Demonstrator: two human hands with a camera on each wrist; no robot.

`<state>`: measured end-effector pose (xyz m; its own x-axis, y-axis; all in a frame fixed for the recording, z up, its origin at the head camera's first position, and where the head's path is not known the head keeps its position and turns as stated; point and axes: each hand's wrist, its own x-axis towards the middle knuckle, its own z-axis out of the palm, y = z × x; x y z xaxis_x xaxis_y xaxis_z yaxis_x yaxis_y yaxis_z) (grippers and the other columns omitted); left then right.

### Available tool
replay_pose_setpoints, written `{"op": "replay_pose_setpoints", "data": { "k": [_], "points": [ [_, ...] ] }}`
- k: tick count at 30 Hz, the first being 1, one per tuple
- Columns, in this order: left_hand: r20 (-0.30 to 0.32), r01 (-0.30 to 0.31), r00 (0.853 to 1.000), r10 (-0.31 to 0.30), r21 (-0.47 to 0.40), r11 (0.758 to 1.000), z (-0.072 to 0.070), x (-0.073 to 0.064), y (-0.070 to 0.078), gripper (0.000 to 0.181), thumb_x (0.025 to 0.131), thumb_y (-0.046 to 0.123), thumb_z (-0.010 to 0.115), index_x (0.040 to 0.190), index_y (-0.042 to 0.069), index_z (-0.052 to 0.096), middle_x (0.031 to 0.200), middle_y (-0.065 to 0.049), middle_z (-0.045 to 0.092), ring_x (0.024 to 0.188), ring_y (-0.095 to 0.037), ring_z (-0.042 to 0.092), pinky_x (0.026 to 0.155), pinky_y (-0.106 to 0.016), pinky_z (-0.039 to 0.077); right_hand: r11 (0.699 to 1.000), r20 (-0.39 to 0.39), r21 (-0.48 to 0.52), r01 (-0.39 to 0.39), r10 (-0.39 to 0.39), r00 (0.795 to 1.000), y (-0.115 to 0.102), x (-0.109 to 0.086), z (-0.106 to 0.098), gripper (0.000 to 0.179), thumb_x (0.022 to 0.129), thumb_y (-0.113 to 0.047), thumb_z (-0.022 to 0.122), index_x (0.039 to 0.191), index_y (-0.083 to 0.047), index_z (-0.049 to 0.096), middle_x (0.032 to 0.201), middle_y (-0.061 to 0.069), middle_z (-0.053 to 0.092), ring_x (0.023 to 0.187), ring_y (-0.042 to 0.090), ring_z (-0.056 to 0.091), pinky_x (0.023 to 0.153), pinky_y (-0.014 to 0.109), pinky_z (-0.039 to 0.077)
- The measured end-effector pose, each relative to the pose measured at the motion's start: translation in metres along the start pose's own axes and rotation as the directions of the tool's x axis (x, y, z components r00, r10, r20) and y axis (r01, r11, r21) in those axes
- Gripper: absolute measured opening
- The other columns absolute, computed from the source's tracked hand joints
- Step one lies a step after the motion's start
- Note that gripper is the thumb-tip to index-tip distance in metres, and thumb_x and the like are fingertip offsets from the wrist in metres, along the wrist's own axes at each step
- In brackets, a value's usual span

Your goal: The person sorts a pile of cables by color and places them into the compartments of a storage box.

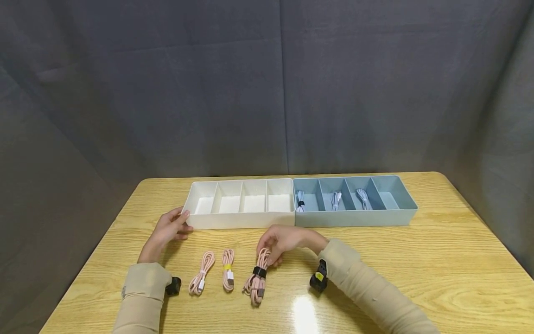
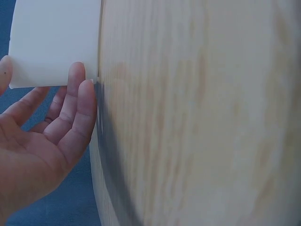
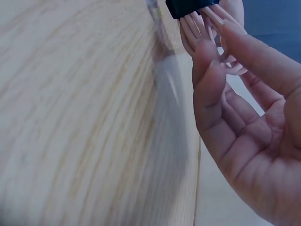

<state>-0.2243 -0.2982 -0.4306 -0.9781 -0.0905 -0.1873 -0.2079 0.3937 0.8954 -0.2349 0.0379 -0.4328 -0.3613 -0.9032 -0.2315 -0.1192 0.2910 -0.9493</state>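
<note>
My left hand [image 1: 168, 227] is at the front left corner of a white divided box [image 1: 239, 221], its fingers relaxed. In the left wrist view, its fingertips [image 2: 85, 89] lie against the box's end near the tabletop. My right hand [image 1: 285, 239] pinches the upper end of a pink coiled cable [image 1: 256, 283] bound with a black strap. This bundle hangs tilted over the table in front of the white box. Left of it lie a pink cable with a yellow tie [image 1: 227, 269] and a pink cable with a pale tie [image 1: 203, 272].
A blue-grey divided box [image 1: 354, 219] stands end to end with the white one. Three of its compartments hold a light-coloured cable bundle [image 1: 363, 198] each. The white box's compartments show bare floors. A dark curtain [image 1: 217, 93] hangs behind the wooden table [image 1: 438, 260].
</note>
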Motion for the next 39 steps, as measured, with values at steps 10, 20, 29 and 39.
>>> {"op": "replay_pose_setpoints", "data": {
  "k": [10,20,29,39],
  "points": [
    [0.008,-0.002,1.000,0.001,0.006,1.000,0.000,0.000,0.001,0.061,0.096,0.037,0.043,0.140,-0.003,0.027,0.110,-0.019,0.051,0.078,-0.013,0.062,0.066,-0.029,0.054,0.999,-0.041,0.015,0.046,-0.045,0.998,-0.007,-0.015,-0.001,0.019,0.077,0.009,0.065,0.096,0.007,0.064,0.078,0.014,0.067,0.059,0.018,0.062,0.057,0.035,0.055],
    [-0.007,0.002,1.000,-0.002,0.013,1.000,0.000,0.001,0.001,0.062,0.096,0.039,0.043,0.140,-0.002,0.029,0.110,-0.019,0.051,0.076,-0.010,0.061,0.065,-0.028,0.054,0.994,-0.119,-0.036,0.102,-0.105,0.987,-0.009,-0.030,-0.004,0.015,0.077,0.006,0.064,0.093,0.007,0.064,0.074,0.016,0.066,0.054,0.013,0.059,0.053,0.036,0.053],
    [0.001,0.004,1.000,-0.004,0.005,1.000,0.001,0.000,0.001,0.061,0.096,0.037,0.043,0.140,-0.002,0.028,0.114,-0.021,0.049,0.077,-0.011,0.061,0.066,-0.028,0.054,0.990,-0.198,-0.016,0.140,-0.141,0.970,-0.006,-0.041,-0.010,0.016,0.078,0.004,0.064,0.093,0.008,0.063,0.076,0.016,0.066,0.054,0.016,0.060,0.056,0.050,0.051],
    [0.000,0.022,1.000,-0.022,-0.009,1.000,0.000,-0.001,0.002,0.061,0.096,0.038,0.044,0.140,-0.002,0.028,0.110,-0.018,0.051,0.076,-0.011,0.061,0.065,-0.028,0.054,0.982,-0.286,0.005,0.190,-0.180,0.941,-0.006,-0.047,-0.012,0.013,0.080,0.004,0.064,0.091,0.010,0.061,0.078,0.034,0.059,0.053,0.017,0.059,0.052,0.040,0.053]
  ]
}}
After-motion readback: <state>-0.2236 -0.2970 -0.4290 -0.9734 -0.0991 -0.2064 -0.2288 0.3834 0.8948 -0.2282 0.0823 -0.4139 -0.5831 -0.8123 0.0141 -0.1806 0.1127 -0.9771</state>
